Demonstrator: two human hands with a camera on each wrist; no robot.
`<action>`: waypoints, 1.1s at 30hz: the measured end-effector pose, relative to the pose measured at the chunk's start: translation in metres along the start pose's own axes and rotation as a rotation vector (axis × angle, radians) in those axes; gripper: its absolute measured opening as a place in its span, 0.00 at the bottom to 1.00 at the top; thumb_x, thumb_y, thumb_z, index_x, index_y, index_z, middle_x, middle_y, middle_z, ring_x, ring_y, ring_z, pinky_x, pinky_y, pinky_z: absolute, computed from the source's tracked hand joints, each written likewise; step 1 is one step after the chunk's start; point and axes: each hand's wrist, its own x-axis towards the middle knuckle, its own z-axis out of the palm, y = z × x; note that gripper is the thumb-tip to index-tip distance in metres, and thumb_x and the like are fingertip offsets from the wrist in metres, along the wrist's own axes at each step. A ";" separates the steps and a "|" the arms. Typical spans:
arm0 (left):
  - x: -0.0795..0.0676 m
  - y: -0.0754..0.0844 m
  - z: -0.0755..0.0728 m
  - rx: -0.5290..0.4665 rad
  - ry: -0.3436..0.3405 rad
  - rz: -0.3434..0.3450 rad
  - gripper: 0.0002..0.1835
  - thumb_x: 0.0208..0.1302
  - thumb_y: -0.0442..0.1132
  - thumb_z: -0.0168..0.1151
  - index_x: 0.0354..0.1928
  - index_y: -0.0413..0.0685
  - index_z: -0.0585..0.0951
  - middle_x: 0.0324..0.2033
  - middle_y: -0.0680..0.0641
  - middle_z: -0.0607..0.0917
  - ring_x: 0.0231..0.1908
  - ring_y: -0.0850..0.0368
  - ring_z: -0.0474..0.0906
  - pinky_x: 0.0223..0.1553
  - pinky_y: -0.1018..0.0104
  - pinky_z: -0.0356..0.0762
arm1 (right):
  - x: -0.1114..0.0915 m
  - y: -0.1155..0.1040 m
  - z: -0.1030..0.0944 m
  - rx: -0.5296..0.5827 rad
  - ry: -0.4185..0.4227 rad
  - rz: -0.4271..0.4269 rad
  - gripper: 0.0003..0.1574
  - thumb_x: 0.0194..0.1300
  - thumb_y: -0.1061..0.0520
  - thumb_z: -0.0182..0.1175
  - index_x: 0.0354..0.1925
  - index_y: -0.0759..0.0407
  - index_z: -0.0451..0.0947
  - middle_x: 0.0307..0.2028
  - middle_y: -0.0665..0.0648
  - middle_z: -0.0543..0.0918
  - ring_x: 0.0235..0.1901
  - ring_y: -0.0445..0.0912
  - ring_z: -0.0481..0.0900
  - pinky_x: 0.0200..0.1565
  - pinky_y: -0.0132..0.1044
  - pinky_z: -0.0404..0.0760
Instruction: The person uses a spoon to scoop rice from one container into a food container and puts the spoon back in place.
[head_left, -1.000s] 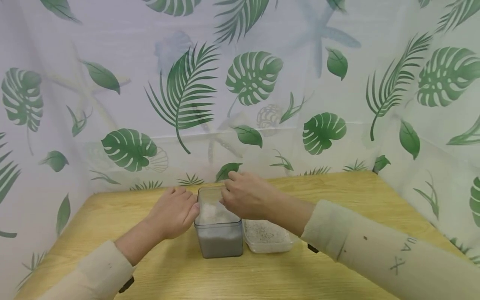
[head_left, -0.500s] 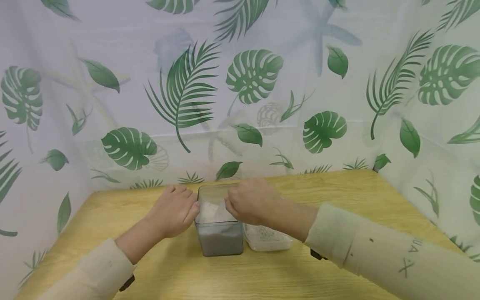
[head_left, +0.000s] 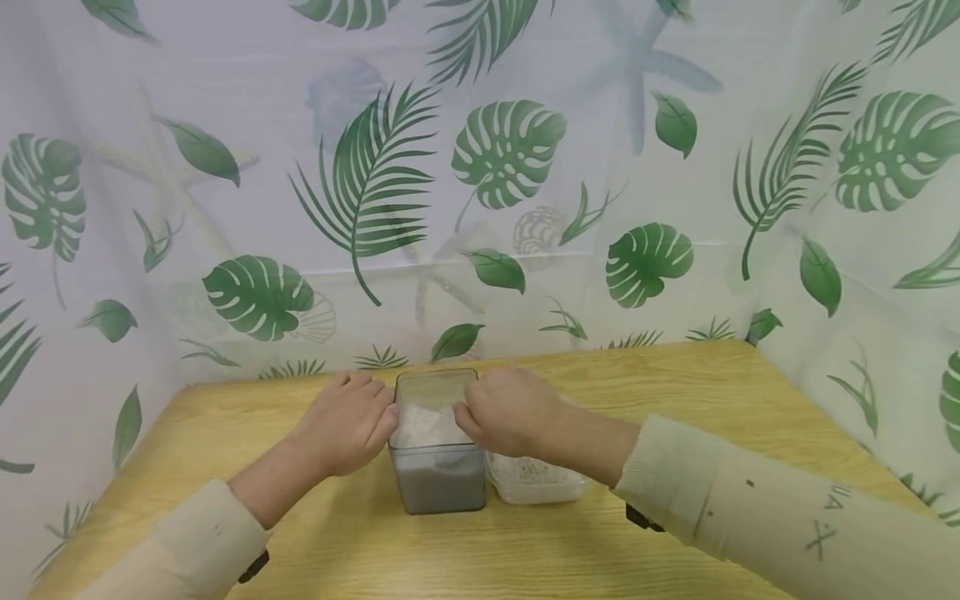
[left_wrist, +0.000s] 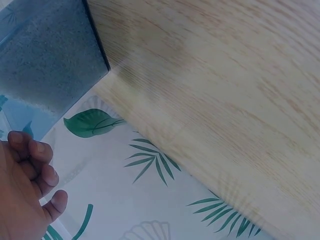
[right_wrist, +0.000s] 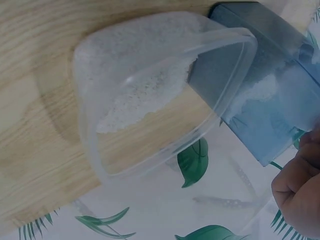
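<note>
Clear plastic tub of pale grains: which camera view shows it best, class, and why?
The right wrist view: the clear plastic tub is unobstructed, pale grains visible. In the head view, the right hand and forearm partly cover it; the left wrist view doesn't show it.

So the whole backdrop is a white printed sheet (head_left: 465,229) hung right behind the back edge of a yellowish wood-grain table (head_left: 337,550) and wrapping round the left and right edges too, covered in green leaves (head_left: 508,154), palm fronds (head_left: 360,171) and some faded starfish (head_left: 639,68) and shells (head_left: 347,90). There's a long crease (head_left: 337,272) running sideways above the surface's back edge, with grassy sprigs (head_left: 381,359) printed low down near it. Light's pretty soft, kinda lilac past the left back corner and greener past the right one.
</note>
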 end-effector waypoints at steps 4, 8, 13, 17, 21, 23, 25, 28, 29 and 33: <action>0.001 0.000 -0.001 0.005 0.007 0.011 0.16 0.72 0.44 0.40 0.30 0.50 0.75 0.31 0.48 0.80 0.41 0.47 0.76 0.45 0.52 0.68 | -0.004 0.002 0.003 0.036 0.031 0.003 0.29 0.70 0.54 0.48 0.11 0.49 0.56 0.12 0.45 0.56 0.14 0.40 0.54 0.20 0.35 0.63; 0.001 -0.001 -0.001 0.013 0.007 0.009 0.17 0.72 0.45 0.39 0.30 0.50 0.75 0.31 0.48 0.80 0.41 0.48 0.76 0.45 0.52 0.68 | -0.006 0.003 0.004 0.078 0.050 0.008 0.30 0.70 0.56 0.48 0.10 0.48 0.54 0.11 0.43 0.53 0.15 0.39 0.50 0.20 0.32 0.58; 0.001 0.000 0.000 0.008 -0.003 0.002 0.18 0.72 0.46 0.39 0.32 0.49 0.77 0.33 0.48 0.82 0.42 0.47 0.77 0.46 0.52 0.68 | -0.007 0.002 0.004 0.130 0.030 0.038 0.31 0.71 0.55 0.47 0.10 0.47 0.54 0.10 0.42 0.53 0.14 0.37 0.51 0.21 0.32 0.58; 0.000 0.000 0.000 0.006 -0.003 -0.001 0.17 0.72 0.46 0.39 0.32 0.49 0.76 0.33 0.48 0.81 0.42 0.47 0.77 0.46 0.52 0.68 | -0.008 0.001 0.004 0.173 -0.008 0.080 0.32 0.72 0.53 0.47 0.10 0.47 0.56 0.09 0.43 0.54 0.13 0.38 0.53 0.22 0.32 0.63; 0.000 0.000 0.000 0.009 0.002 0.005 0.18 0.72 0.46 0.39 0.33 0.49 0.77 0.34 0.48 0.82 0.43 0.47 0.77 0.46 0.51 0.68 | -0.010 0.001 0.005 0.193 -0.012 0.097 0.32 0.72 0.52 0.46 0.10 0.48 0.56 0.09 0.43 0.54 0.13 0.38 0.53 0.23 0.34 0.65; 0.000 0.000 0.000 0.009 0.003 0.007 0.18 0.73 0.46 0.39 0.34 0.49 0.77 0.34 0.48 0.83 0.44 0.47 0.77 0.47 0.51 0.68 | -0.010 0.001 0.006 0.194 -0.007 0.102 0.32 0.72 0.52 0.46 0.10 0.48 0.56 0.09 0.42 0.54 0.13 0.38 0.53 0.23 0.34 0.65; 0.000 0.000 0.000 0.010 0.003 0.008 0.18 0.73 0.45 0.39 0.33 0.49 0.77 0.34 0.48 0.83 0.44 0.46 0.77 0.47 0.51 0.68 | -0.010 0.001 0.007 0.192 0.008 0.099 0.32 0.72 0.53 0.47 0.10 0.48 0.56 0.09 0.42 0.54 0.13 0.38 0.53 0.23 0.34 0.65; 0.000 0.000 0.000 0.009 0.005 0.007 0.17 0.72 0.45 0.39 0.32 0.49 0.76 0.32 0.48 0.81 0.43 0.47 0.77 0.47 0.51 0.68 | -0.010 0.002 0.010 0.196 0.031 0.093 0.31 0.71 0.54 0.47 0.09 0.47 0.55 0.09 0.42 0.53 0.14 0.38 0.53 0.23 0.33 0.63; 0.000 0.000 0.000 0.009 0.004 0.008 0.17 0.72 0.45 0.39 0.31 0.49 0.75 0.32 0.48 0.81 0.42 0.47 0.77 0.47 0.51 0.68 | -0.010 0.002 0.011 0.199 0.039 0.091 0.31 0.71 0.54 0.47 0.09 0.48 0.55 0.09 0.42 0.53 0.14 0.37 0.53 0.22 0.32 0.63; 0.000 0.000 -0.001 0.011 0.006 0.011 0.16 0.72 0.45 0.39 0.30 0.50 0.75 0.31 0.48 0.80 0.41 0.47 0.76 0.46 0.52 0.69 | -0.011 0.002 0.012 0.215 0.047 0.102 0.31 0.70 0.54 0.47 0.09 0.48 0.55 0.09 0.42 0.54 0.14 0.37 0.52 0.22 0.31 0.61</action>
